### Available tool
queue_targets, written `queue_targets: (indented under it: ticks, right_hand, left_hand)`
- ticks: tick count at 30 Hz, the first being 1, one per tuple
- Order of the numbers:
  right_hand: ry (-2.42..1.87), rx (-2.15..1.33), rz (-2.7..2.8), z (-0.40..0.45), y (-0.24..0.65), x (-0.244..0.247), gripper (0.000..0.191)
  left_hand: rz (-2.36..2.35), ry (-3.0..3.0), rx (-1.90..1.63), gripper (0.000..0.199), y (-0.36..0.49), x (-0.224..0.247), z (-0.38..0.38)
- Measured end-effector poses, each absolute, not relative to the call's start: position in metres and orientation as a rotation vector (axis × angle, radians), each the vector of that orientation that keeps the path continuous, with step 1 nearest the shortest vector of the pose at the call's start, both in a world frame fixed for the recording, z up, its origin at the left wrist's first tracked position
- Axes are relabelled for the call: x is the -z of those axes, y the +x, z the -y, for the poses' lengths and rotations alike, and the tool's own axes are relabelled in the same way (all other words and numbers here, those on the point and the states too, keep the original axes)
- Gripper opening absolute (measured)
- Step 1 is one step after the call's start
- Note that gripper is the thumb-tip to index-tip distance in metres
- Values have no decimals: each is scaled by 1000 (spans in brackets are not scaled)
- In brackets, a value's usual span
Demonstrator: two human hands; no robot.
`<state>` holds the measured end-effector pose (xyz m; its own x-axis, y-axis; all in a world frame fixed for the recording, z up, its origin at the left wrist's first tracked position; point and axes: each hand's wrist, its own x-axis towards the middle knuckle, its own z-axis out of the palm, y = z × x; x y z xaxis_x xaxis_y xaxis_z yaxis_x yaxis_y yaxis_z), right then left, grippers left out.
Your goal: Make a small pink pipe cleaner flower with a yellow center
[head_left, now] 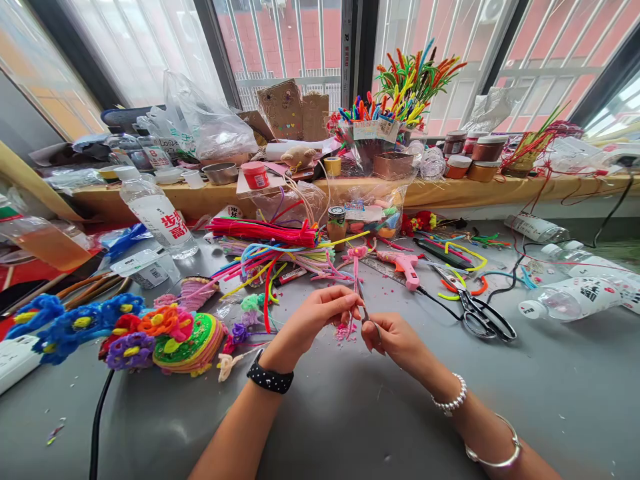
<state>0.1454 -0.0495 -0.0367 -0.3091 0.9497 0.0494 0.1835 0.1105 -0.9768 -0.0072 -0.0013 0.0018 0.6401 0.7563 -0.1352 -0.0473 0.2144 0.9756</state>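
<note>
My left hand (316, 316) pinches a thin pink pipe cleaner (357, 260), held upright with a fuzzy curled pink top. My right hand (395, 337) is closed on a small pair of scissors (363, 309); their blades point up beside the pipe cleaner. The finger loops are partly hidden by my fingers. Beneath both hands, a little pile of pink fuzz clippings (344, 332) lies on the grey table (350, 413). Behind them rests a pink glue gun (403, 267), and to the right lies a larger pair of scissors (473, 310).
Bundled pipe cleaners (265, 233) lie beyond my left hand. Fuzzy flowers (133, 333) sit at the left. A water bottle (157, 213) stands behind them; others lie at the right, including one bottle (575, 298). A black cord (440, 303) trails from the glue gun.
</note>
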Motion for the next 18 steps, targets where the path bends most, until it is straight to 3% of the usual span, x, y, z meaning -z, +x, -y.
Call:
queue_targets:
  ticks: [7, 18]
  right_hand:
    - [-987, -1265, 1755, 52, 145, 35, 68]
    - [-1022, -1279, 1742, 52, 147, 33, 64]
  left_hand:
    - [-681, 1241, -598, 22, -6, -4, 2]
    - [-703, 1345, -500, 22, -6, -3, 1]
